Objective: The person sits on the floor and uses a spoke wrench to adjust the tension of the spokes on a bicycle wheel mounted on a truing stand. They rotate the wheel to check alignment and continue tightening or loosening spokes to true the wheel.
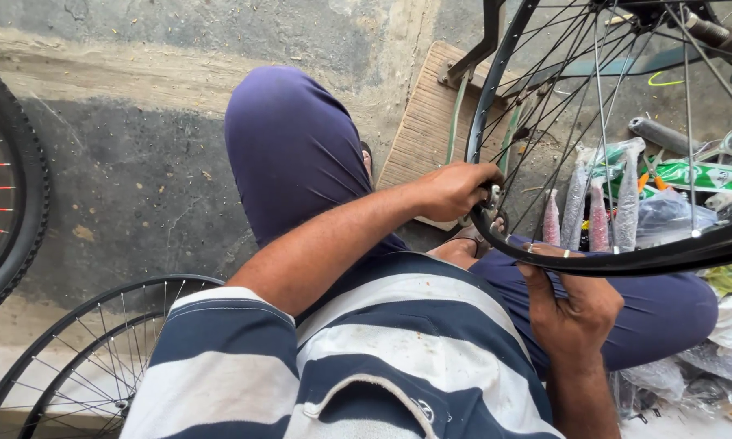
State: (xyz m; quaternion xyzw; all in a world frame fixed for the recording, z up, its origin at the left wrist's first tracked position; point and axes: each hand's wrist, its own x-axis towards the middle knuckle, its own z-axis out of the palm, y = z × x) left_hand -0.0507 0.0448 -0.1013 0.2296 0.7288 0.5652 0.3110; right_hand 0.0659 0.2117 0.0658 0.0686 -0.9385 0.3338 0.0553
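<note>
A black bicycle wheel rim point(496, 81) with thin steel spokes stands in front of me at the upper right. My left hand point(453, 189) is closed around a small metal tool pressed against the rim's lower left edge. My right hand point(573, 305) grips the rim from below, fingers curled over its bottom edge. My knee in purple trousers point(288, 146) rises between the two arms. The tool is mostly hidden inside the fist.
A bare spoked rim point(81, 349) lies at the lower left. A tyred wheel with red spokes point(8, 195) stands at the left edge. Plastic bags of parts point(618, 195) and metal tools lie beyond the wheel. A ridged brown board point(427, 122) rests on the concrete floor.
</note>
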